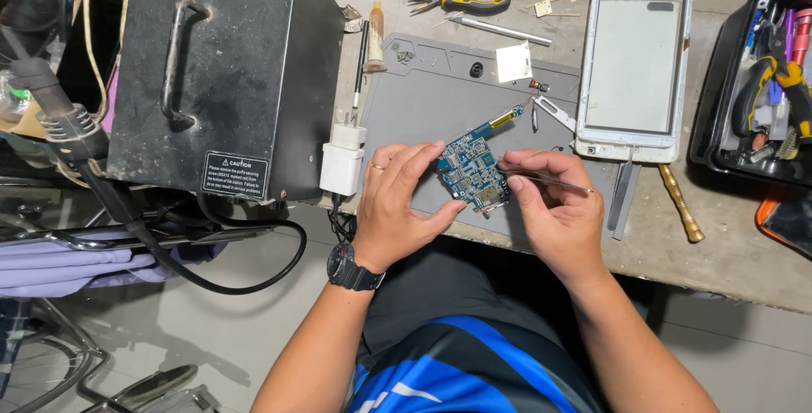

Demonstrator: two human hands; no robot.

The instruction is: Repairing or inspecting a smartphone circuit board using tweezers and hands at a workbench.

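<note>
While gripping blue circuit board [472,172] in left hand [397,206], right hand [550,210] fingers pinching tweezers [550,180]; white-labelled black box [220,74] left, black tool tray [761,83] right.

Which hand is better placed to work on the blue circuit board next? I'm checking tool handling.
Right, probably. The right hand holds the tweezers with their tips at the circuit board; the left hand has its grip on the board's edge, steadying it.
</note>
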